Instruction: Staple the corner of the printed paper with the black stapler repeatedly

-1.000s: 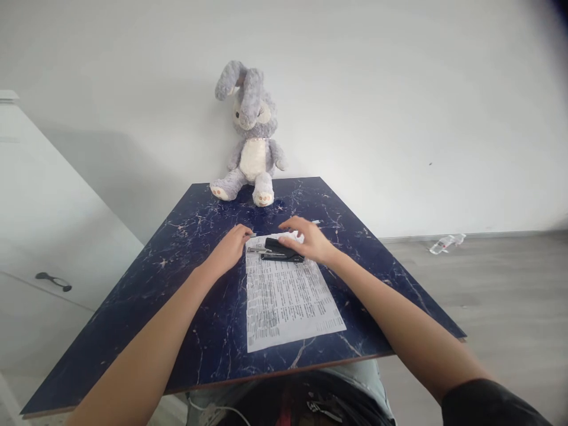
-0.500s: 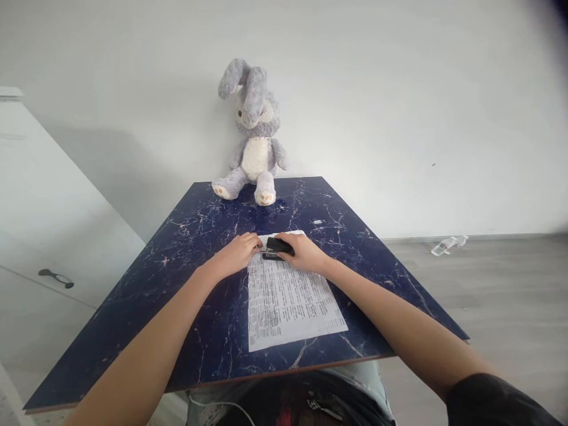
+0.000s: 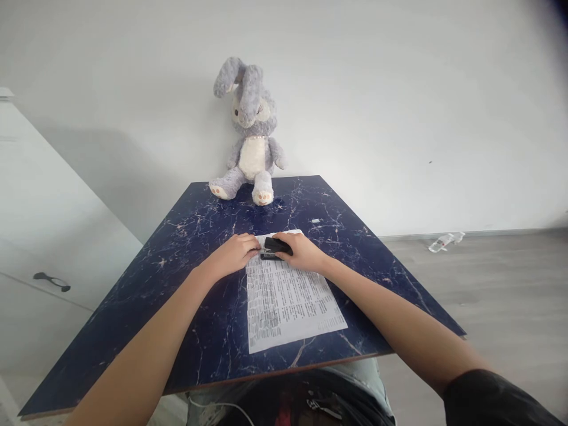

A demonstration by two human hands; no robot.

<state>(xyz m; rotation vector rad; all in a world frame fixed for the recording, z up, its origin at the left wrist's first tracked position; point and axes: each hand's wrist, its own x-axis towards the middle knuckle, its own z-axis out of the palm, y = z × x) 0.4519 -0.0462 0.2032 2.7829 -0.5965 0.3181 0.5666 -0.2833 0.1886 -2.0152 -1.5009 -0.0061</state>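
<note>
A black stapler (image 3: 278,245) is in my right hand (image 3: 306,251), with the fingers wrapped round its rear. Its upper arm stands apart from its base, and some metal shows between them. My left hand (image 3: 235,255) is at the stapler's front end, thumb and fingers drawn together. What lies between those fingertips is too small to make out. Beneath the stapler and both hands' fingers lies a printed sheet of paper (image 3: 295,302), flat on the table.
The dark blue marbled table (image 3: 213,343) reaches back to the wall. A grey plush rabbit (image 3: 255,154) sits at its far edge. A small white piece (image 3: 315,220) lies right of the rabbit. A white cabinet (image 3: 57,225) stands left; a clear plastic bottle (image 3: 445,241) lies on the floor.
The view has shifted slightly, moving the scene a little to the left. Both hands stay at the stapler, the left fingertips shifting only slightly.
</note>
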